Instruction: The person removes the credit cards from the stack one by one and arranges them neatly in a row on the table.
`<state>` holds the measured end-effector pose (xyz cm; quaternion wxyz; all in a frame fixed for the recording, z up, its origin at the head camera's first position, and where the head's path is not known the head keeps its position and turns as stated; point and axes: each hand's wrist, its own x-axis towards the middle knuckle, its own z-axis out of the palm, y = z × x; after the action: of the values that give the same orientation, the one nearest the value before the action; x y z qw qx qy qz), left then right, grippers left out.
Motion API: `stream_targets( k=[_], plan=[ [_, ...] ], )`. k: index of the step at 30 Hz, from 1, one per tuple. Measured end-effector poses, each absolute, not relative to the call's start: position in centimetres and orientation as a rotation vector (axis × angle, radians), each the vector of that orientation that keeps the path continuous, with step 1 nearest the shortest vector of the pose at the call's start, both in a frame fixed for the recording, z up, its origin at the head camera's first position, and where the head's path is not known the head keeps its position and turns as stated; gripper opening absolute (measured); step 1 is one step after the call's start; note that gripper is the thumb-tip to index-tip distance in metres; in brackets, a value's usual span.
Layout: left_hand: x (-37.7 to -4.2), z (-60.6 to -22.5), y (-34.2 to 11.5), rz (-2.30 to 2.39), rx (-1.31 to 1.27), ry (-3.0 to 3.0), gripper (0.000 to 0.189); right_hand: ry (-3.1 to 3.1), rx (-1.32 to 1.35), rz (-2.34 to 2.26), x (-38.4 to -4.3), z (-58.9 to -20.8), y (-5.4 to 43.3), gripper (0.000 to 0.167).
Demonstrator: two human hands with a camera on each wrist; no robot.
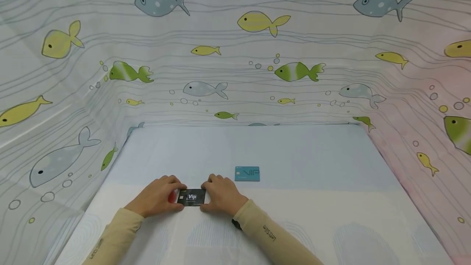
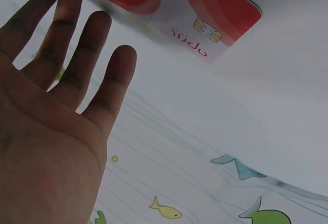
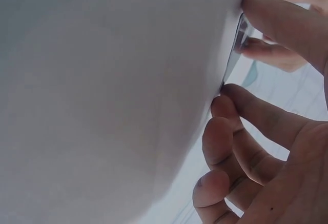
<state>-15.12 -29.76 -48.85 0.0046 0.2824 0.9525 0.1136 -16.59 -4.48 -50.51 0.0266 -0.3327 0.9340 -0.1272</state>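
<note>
A black bank card (image 1: 191, 197) marked "Vip" lies flat between both hands in the head view. My left hand (image 1: 154, 196) pinches its left edge between thumb and index finger, while the other fingers stretch out in the left wrist view. From the other side my right hand (image 1: 224, 194) grips the right edge, thumb at the near corner and fingertips at the far one. A red and white card (image 2: 225, 8) with a chip rests beside the left fingers in the left wrist view; mostly the left hand hides it in the head view.
A teal VIP card (image 1: 247, 174) lies on the pale table (image 1: 312, 158), behind and right of the right hand. Fish-printed cloth (image 1: 206, 64) walls in the table's back and both sides.
</note>
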Motion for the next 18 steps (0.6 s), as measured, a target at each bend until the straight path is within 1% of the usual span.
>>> stream_targets(
  k=[9, 18],
  plan=[
    [-15.3, -49.0, -29.2, 0.370, 0.888, 3.014, 0.054, 2.845, -1.017, -0.437, -16.7, -50.2, -3.3, 0.063],
    [-16.1, -48.6, -27.5, 0.528, 0.882, 3.080, 0.050, 2.868, -0.996, -0.530, -16.9, -49.6, -1.4, 0.057]
  ],
)
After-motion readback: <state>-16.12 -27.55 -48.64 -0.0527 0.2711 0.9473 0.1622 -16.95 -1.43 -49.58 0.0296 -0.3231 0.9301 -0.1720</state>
